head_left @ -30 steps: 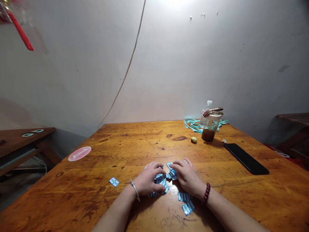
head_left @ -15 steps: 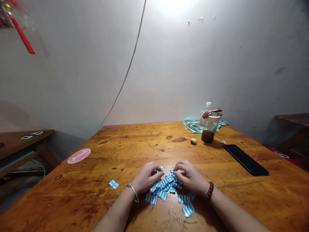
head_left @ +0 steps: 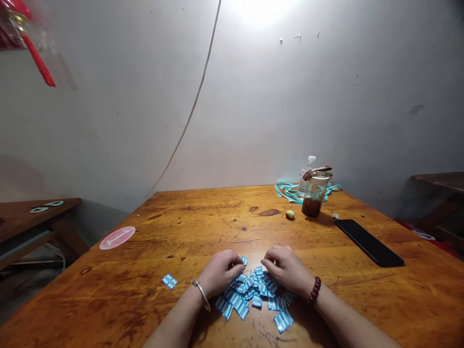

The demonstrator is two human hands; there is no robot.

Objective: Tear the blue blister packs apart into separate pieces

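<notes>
A loose heap of small blue-and-white striped pieces [head_left: 250, 285] lies on the wooden table [head_left: 203, 217] in front of me. My left hand [head_left: 222, 273], with a silver bangle at the wrist, rests at the heap's left side, its fingers curled over some pieces. At the right side is my right hand [head_left: 286, 268], wearing dark red beads, its fingers bent down at the pile. What either set of fingertips holds is hidden. One separate piece [head_left: 169, 281] lies to the left, and another [head_left: 283, 320] sits nearer to me.
A black phone [head_left: 369, 242] lies at the right. Behind it stand a cup of brown drink [head_left: 313, 200] and a clear bottle [head_left: 311, 159], beside teal ribbon [head_left: 286, 191]. A small yellowish item [head_left: 290, 214] lies nearby. At the left is a pink round sticker [head_left: 117, 238].
The pieces under my hands have shifted, and the heap is arranged a little differently. Both hands are still at its sides, with the fingers more curled. The view has tilted slightly up.
</notes>
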